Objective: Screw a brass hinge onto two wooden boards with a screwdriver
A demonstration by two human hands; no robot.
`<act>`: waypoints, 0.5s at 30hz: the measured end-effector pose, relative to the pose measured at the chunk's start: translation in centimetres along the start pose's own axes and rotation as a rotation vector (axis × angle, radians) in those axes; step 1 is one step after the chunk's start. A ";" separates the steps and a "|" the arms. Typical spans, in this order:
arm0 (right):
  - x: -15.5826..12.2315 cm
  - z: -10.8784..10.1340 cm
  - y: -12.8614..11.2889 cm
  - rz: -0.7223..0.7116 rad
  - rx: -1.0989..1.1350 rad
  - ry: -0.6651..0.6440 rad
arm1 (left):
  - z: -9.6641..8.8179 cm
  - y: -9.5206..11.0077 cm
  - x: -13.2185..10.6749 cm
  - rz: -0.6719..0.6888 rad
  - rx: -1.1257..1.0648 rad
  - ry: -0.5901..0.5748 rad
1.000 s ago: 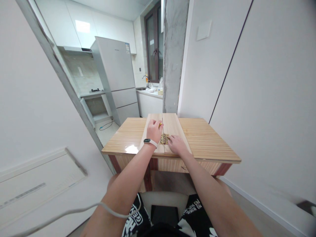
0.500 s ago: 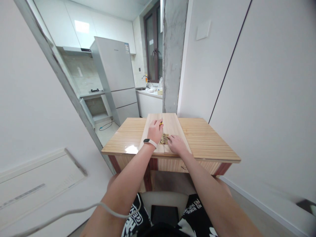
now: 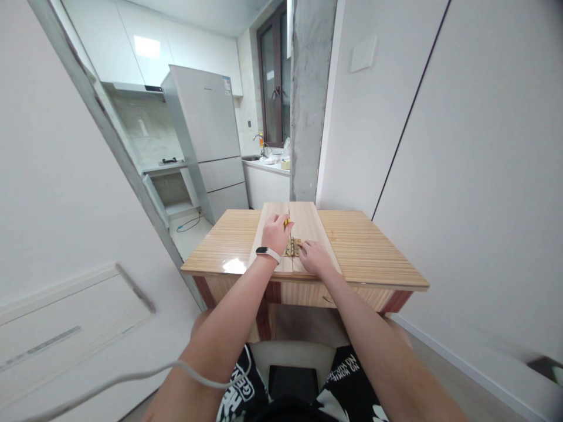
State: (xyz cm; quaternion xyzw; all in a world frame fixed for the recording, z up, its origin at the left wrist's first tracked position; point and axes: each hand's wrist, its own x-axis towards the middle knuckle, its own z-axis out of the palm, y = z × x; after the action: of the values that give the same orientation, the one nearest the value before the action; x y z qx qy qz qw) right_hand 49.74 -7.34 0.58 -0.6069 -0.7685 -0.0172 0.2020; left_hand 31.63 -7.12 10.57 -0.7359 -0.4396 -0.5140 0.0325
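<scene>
A brass hinge [image 3: 292, 247] lies opened flat across the seam between two pale wooden boards. My left hand [image 3: 276, 233], with a pale-banded wristband [image 3: 268, 252], is closed around a yellow-and-black screwdriver [image 3: 287, 223] above the hinge's left side. Only part of its handle shows; the shaft and tip are hidden behind the fingers. At the hinge's right leaf, my right hand [image 3: 314, 257] has its fingers pinched together. Whatever sits between those fingertips is too small to make out. Under my hands are the left board [image 3: 260, 249] and the right board [image 3: 308, 220].
The boards lie on a wood-grain table [image 3: 373, 246] with a drawer [image 3: 303, 293] at the front. A grey cable [image 3: 145, 374] runs across my left forearm. Beyond the table stand a fridge [image 3: 204, 117] and a sink counter [image 3: 266, 181]. White walls rise at both sides.
My left hand has turned slightly and its fingers have shifted, so more of the yellow handle shows. My right hand, the hinge and the boards stay in place.
</scene>
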 end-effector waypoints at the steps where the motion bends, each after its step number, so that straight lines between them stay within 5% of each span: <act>1: 0.0 0.0 0.0 0.002 0.000 -0.002 | 0.0 0.0 0.0 -0.002 -0.007 -0.001; 15: 0.0 -0.2 -0.1 0.016 -0.004 -0.016 | 0.4 -0.1 0.1 0.026 -0.124 -0.047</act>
State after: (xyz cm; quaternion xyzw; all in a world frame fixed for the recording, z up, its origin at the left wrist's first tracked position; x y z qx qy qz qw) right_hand 49.66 -7.46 0.75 -0.6137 -0.7651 -0.0123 0.1946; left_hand 31.84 -6.84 10.44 -0.7540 -0.3980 -0.5223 -0.0169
